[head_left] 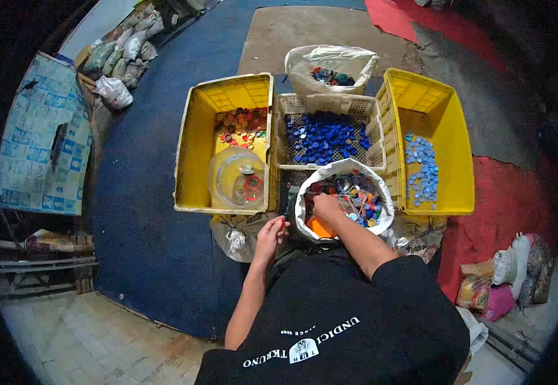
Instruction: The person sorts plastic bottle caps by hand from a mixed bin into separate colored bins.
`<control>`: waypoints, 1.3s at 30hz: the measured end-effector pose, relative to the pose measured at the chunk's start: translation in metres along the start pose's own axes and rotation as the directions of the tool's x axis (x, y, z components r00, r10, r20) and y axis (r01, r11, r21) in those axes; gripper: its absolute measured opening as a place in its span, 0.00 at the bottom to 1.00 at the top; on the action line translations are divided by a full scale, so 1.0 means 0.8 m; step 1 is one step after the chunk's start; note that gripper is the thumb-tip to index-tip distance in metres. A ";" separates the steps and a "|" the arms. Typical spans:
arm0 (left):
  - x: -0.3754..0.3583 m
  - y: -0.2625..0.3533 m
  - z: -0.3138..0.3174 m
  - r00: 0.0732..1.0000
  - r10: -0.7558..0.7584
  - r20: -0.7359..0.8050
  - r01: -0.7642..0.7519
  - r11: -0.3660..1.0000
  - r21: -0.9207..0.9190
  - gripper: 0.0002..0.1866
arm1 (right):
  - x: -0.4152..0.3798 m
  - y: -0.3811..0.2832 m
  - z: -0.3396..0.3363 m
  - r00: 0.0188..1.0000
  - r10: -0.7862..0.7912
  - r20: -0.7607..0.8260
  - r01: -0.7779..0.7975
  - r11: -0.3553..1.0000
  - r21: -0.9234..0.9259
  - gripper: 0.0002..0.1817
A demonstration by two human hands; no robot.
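Note:
My right hand (327,207) reaches into a white sack (388,215) of mixed bottle caps (363,199). Its fingers are curled down among the caps, and whatever they grip is hidden. An orange piece (320,227) lies by the sack's near rim. Just left of the sack, my left hand (271,236) is raised with its fingers closed on a small red bottle cap (283,222). Dark blue caps (326,138) fill the bottom of a white crate (329,101) beyond the sack.
A yellow crate (192,144) on the left holds red and orange caps (244,123) and a clear round tub (226,183). Light blue caps (422,168) lie in the right yellow crate (453,151). Another sack (298,64) stands behind. Filled bags (125,51) are piled far left.

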State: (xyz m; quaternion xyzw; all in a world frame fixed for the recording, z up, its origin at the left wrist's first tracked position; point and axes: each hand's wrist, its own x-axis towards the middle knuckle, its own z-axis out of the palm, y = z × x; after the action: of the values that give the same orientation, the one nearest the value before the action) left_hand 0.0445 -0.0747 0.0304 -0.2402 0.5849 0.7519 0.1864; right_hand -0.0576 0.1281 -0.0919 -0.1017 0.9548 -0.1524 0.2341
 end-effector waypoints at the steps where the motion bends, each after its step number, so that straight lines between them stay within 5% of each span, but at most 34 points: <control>1: -0.005 0.000 0.002 0.999 -0.024 -0.026 0.023 0.999 -0.039 0.17 | 0.003 0.000 0.001 0.999 -0.041 0.000 0.041 0.997 -0.070 0.11; 6: 0.004 -0.012 -0.003 0.998 -0.056 0.012 0.057 0.998 -0.033 0.18 | 0.004 0.006 0.004 0.999 -0.026 -0.036 0.023 0.996 -0.086 0.10; 9: 0.013 -0.003 0.006 0.995 -0.065 0.077 0.069 0.997 -0.039 0.19 | -0.023 0.006 -0.007 0.984 -0.029 -0.177 0.039 0.998 0.053 0.09; 12: 0.025 0.004 0.019 0.984 -0.095 0.151 0.111 0.989 -0.102 0.21 | -0.048 0.011 -0.015 0.936 0.117 -0.332 0.107 0.804 0.585 0.06; 13: 0.028 0.006 0.023 0.975 -0.112 0.191 0.140 0.980 -0.140 0.22 | -0.055 0.015 -0.017 0.934 0.124 -0.335 0.102 0.807 0.582 0.06; 14: 0.033 0.007 0.029 0.964 -0.128 0.232 0.171 0.970 -0.175 0.23 | -0.063 0.022 -0.019 0.978 0.188 -0.088 0.036 0.263 0.964 0.07; 15: 0.037 0.009 0.037 0.961 -0.131 0.245 0.176 0.969 -0.172 0.23 | -0.074 0.026 -0.026 0.986 0.085 0.141 -0.097 -0.391 0.915 0.08; 16: 0.042 0.010 0.046 0.952 -0.176 0.251 0.226 0.957 -0.184 0.23 | -0.088 0.028 -0.031 0.994 0.033 0.106 -0.073 -0.526 0.848 0.12; 20: 0.069 0.009 0.074 0.911 -0.242 0.334 0.302 0.943 -0.142 0.22 | -0.141 0.010 -0.082 0.997 0.049 0.057 -0.005 -0.716 0.699 0.18; 27: 0.075 -0.004 0.116 0.828 -0.397 0.395 0.463 0.882 -0.085 0.19 | -0.158 0.036 -0.052 0.937 0.301 0.179 0.094 -0.708 0.700 0.15; 35: 0.087 -0.026 0.109 0.691 -0.511 0.510 0.669 0.721 -0.183 0.17 | -0.178 0.020 -0.068 0.935 0.228 0.273 -0.020 -0.733 0.680 0.17; 37: 0.092 -0.028 0.098 0.710 -0.476 0.519 0.662 0.701 -0.264 0.17 | -0.153 0.020 -0.054 0.978 0.094 0.186 -0.053 -0.750 0.659 0.18; 39: 0.107 -0.023 0.081 0.759 -0.436 0.484 0.630 0.681 -0.374 0.17 | -0.120 0.007 -0.057 0.953 0.156 0.259 -0.072 -0.715 0.695 0.19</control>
State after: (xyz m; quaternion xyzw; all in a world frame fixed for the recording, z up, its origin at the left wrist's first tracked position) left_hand -0.0244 -0.0078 -0.0209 -0.3031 0.2195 0.8206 0.4319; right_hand 0.0036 0.1699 -0.0155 0.3235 0.2410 -0.8967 0.1822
